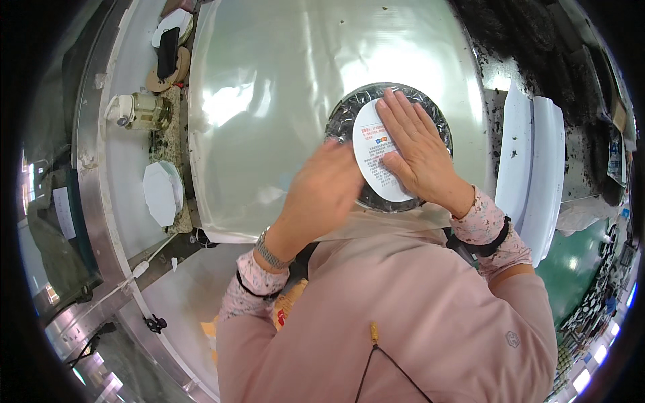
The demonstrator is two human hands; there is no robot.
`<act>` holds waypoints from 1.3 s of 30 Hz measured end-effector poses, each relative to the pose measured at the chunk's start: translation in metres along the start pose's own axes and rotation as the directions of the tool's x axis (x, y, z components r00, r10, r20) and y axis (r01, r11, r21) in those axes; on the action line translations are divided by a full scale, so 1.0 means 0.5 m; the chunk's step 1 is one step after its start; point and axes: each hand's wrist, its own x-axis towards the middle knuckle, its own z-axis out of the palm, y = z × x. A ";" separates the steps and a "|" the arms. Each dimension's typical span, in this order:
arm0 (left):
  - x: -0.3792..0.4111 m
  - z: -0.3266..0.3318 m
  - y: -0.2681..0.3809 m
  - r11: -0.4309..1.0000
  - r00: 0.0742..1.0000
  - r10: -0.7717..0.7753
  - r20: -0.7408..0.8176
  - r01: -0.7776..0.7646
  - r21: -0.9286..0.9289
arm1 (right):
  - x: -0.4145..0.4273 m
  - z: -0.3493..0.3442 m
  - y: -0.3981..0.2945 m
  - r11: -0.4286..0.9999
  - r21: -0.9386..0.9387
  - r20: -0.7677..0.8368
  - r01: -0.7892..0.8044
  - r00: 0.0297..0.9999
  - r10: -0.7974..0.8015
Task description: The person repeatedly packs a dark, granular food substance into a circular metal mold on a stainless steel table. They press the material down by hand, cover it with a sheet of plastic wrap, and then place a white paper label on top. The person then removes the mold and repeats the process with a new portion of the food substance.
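A round, flat package of dark, shredded-looking material in shiny clear wrap lies before me. On top of it rests a white oval paper label bearing printed writing. My right hand lies flat on the label's right side, fingers straight and thumb apart. Motion blurs my left hand, which is at the package's left edge by the label. Its fingertips are too smeared to show whether they grip anything. Beneath the package is a work table with a glossy, clear-looking sheet over it.
Left of the table stand a lidded clear bottle, a stack of white polygonal sheets and a black phone on round discs. To the right are white curved panels and a heap of dark loose material.
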 end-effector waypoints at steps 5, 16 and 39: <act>-0.014 0.035 -0.001 0.980 0.984 -0.096 -0.151 0.121 0.161 | 0.002 -0.003 -0.010 0.997 -0.046 0.043 0.062 0.997 -0.060; -0.006 0.041 -0.041 0.998 0.999 -0.043 -0.029 0.041 -0.057 | 0.012 0.011 -0.026 0.975 -0.194 0.101 0.110 0.991 -0.092; 0.099 0.095 -0.063 0.491 0.741 -0.669 -0.066 0.373 -0.787 | -0.020 0.024 -0.042 0.963 -0.237 0.030 0.132 0.991 -0.129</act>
